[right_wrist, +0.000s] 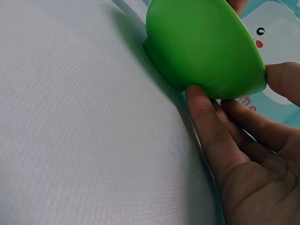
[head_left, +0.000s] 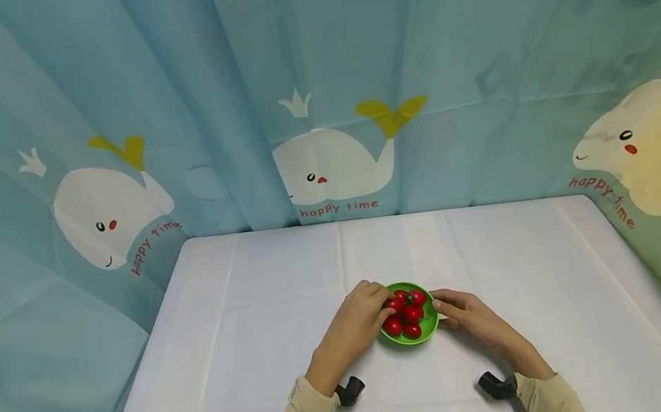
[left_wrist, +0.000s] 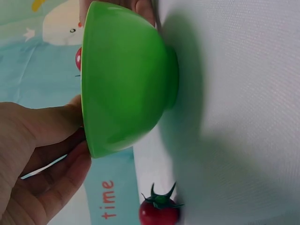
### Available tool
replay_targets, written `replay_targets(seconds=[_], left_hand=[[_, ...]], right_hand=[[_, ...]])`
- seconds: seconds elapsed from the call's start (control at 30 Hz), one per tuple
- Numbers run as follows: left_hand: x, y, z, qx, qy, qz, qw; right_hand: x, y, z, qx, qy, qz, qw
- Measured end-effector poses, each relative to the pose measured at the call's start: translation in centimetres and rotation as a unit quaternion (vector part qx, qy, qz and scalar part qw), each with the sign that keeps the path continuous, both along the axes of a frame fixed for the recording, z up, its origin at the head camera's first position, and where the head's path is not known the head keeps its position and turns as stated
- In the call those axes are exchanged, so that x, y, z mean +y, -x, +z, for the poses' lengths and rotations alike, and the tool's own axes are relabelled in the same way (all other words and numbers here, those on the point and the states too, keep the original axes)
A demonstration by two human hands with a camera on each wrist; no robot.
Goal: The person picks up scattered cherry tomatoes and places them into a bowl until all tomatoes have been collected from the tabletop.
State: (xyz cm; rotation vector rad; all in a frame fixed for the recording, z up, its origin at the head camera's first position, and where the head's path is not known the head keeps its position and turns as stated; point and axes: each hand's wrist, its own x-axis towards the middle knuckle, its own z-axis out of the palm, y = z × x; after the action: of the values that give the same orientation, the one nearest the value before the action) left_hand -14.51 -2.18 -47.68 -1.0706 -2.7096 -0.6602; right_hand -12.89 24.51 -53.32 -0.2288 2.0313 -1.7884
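A small green bowl (head_left: 412,342) holds several red cherry tomatoes (head_left: 410,314) with green stems. From the left, my left hand (head_left: 357,319) reaches over the rim, thumb and fingertips among the tomatoes; in the left wrist view the fingertips (left_wrist: 77,176) pass the rim, partly hidden behind the bowl. I cannot tell whether they pinch a tomato. My right hand (head_left: 475,316) steadies the bowl's right side: in the right wrist view its thumb (right_wrist: 283,79) presses the rim and its fingers (right_wrist: 208,124) support the lower wall. The bowl stands upright on its foot.
Another cherry tomato (left_wrist: 159,213) lies on the white tablecloth (head_left: 289,354) left of the bowl, hidden behind my left hand in the head view. Black wrist mounts (head_left: 498,386) jut from both sleeves. A blue whale-print curtain (head_left: 318,37) hangs behind the table.
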Motion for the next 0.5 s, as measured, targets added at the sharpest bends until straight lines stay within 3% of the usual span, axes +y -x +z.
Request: replay_targets(seconds=[0.17,0.5], left_hand=[[-0.16,0.02,-0.13,0.025,0.003,0.0,0.9997],[-0.53,-0.02,0.02,0.043,0.019,0.02,0.9987]], right_hand=[[0.08,-0.22,-0.21,0.001,0.006,-0.001,1.0],[-0.17,-0.11,-0.05,0.007,0.01,0.002,0.9999]])
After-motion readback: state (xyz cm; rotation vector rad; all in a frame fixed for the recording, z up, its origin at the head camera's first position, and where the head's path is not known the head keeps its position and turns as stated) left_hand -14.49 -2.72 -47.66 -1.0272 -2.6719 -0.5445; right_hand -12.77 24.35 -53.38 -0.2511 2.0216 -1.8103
